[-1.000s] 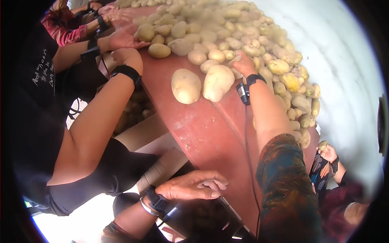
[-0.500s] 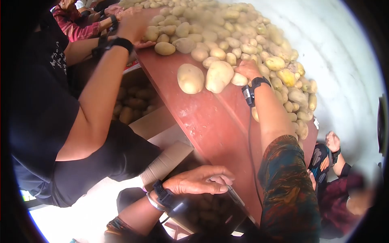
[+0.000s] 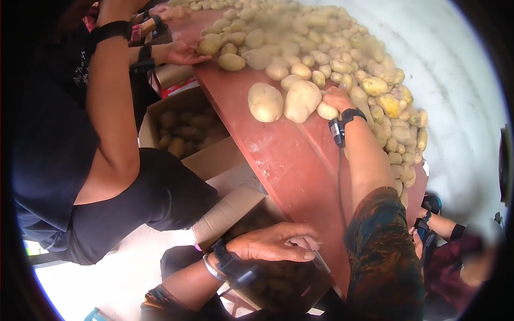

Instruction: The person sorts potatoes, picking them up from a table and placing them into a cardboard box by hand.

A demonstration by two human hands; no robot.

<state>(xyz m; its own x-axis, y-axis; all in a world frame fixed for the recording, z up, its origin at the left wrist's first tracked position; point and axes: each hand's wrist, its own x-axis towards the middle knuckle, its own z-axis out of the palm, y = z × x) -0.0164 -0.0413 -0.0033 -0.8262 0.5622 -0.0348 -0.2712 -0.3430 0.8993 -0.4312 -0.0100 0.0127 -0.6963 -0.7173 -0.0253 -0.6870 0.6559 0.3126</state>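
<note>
Hands apart. Right hand [image 3: 338, 100] at potato pile [image 3: 375, 86], against small pale potato [image 3: 327, 111], can't tell if gripping. Left hand [image 3: 273, 242] half-open, near bench [image 3: 300, 182] edge.

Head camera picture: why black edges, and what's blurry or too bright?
In the head view, black edges probably come from a round wide lens; there too, the far potatoes look smudged, the lower-left floor glares white, and the boxed potatoes sit in shadow.

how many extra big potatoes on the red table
2: a large, pale, rounded potato and another on its right, both before the heap of smaller potatoes; others may be hidden there.
</note>
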